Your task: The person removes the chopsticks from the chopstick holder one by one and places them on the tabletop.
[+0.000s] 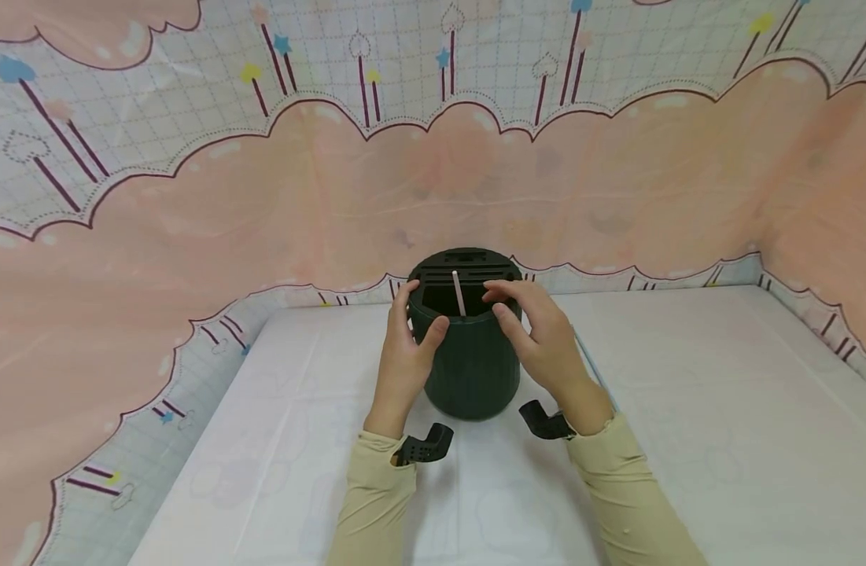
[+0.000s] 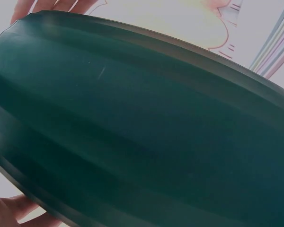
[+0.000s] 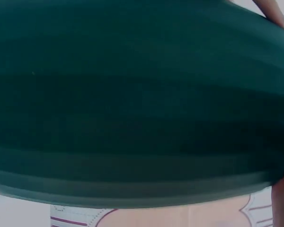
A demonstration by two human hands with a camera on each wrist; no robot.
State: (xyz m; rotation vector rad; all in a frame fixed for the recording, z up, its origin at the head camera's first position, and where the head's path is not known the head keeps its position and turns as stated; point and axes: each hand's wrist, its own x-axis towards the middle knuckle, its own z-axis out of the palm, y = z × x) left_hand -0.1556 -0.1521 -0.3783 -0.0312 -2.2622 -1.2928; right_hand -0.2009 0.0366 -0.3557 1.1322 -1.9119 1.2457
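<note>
A dark green ribbed container (image 1: 471, 369), shaped like a small round bin, stands upright on the white table in the head view. Its lid part has slots at the back and a wide opening in front, with a thin pale stick (image 1: 458, 294) across that opening. My left hand (image 1: 404, 346) grips the left side near the rim, thumb at the front. On the right rim, my right hand (image 1: 546, 334) holds with curled fingers and thumb by the opening. Both wrist views are mostly filled by the container's green wall (image 2: 146, 118), (image 3: 132, 104), hiding much of the hands.
The white table (image 1: 298, 440) spreads around the container. A thin blue strip (image 1: 594, 363) lies beside my right forearm, mostly hidden. Coloured stripes (image 2: 277, 45) show at the left wrist view's upper right. A peach patterned cloth (image 1: 348, 204) hangs behind and at the sides.
</note>
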